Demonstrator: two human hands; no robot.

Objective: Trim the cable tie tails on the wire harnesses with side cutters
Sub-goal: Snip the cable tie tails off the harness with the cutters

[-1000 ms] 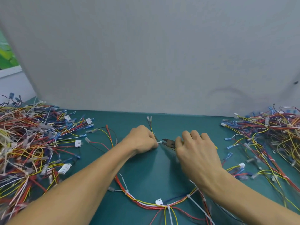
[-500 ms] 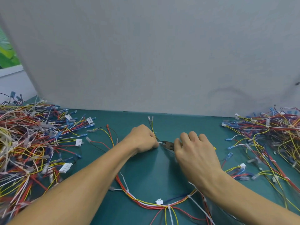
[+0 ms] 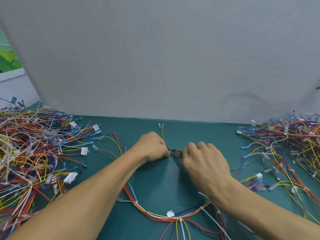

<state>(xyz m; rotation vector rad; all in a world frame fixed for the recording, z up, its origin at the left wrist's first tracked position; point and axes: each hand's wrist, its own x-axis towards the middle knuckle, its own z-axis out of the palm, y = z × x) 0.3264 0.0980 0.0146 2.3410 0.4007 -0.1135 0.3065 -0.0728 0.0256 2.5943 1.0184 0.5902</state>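
The side cutters [image 3: 177, 152] are over the green surface [image 3: 199, 132], dark head showing between the hands. The right hand [image 3: 204, 163] curls round their hidden handles. The left hand [image 3: 152, 147], fisted, pinches a thin branch of the wire harness [image 3: 147, 211] at the cutters' tip. Nearer the person than the cutters, the harness loops with white cable tie tails [image 3: 182, 228] sticking out.
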